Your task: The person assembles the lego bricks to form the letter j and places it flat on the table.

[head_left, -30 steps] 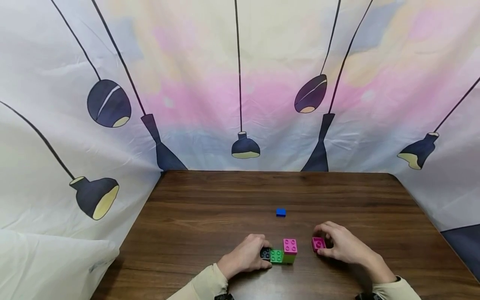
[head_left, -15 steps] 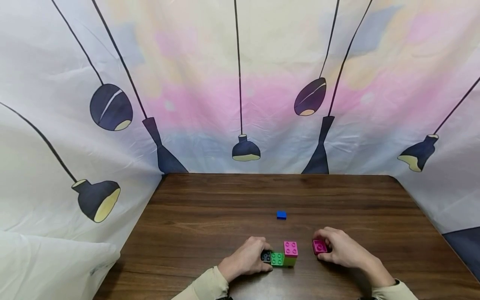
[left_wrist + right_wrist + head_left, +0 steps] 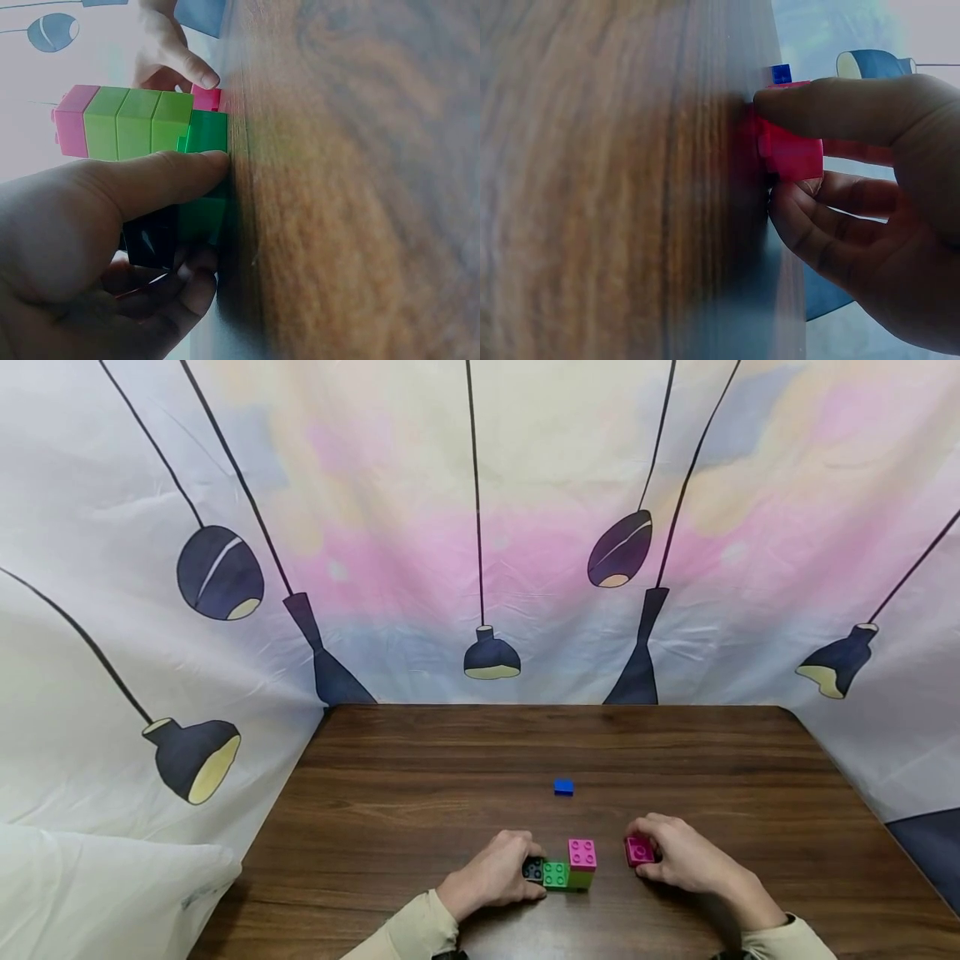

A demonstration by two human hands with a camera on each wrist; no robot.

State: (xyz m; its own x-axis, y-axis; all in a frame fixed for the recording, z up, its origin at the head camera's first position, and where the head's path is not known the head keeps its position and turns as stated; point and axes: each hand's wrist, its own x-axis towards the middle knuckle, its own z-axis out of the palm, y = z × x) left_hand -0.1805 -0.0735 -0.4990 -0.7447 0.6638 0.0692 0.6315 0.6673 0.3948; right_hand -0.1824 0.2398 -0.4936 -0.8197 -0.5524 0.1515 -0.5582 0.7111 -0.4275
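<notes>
My left hand (image 3: 495, 870) grips the left end of a brick build, thumb in front and fingers behind. A black brick (image 3: 150, 238) sits at that end, next to a green brick (image 3: 555, 874). At its right end rises a stack of lime green bricks (image 3: 137, 120), topped by a pink brick (image 3: 582, 854). To the right of the build, my right hand (image 3: 686, 853) pinches a magenta brick (image 3: 639, 851) between thumb and fingers, low at the table. The brick's hollow underside, with one round tube, appears to face up. Fingers partly cover it in the right wrist view (image 3: 795, 154).
A blue brick (image 3: 563, 787) lies farther back on the brown wooden table (image 3: 420, 760), beyond both hands. Behind the table hangs a cloth (image 3: 405, 552) printed with dark lamps. More pale cloth (image 3: 112, 893) drapes along the left side.
My right hand's fingers have drawn in closer around the magenta brick, which stays in about the same place. The left hand and the build look unchanged apart from a slight camera shift.
</notes>
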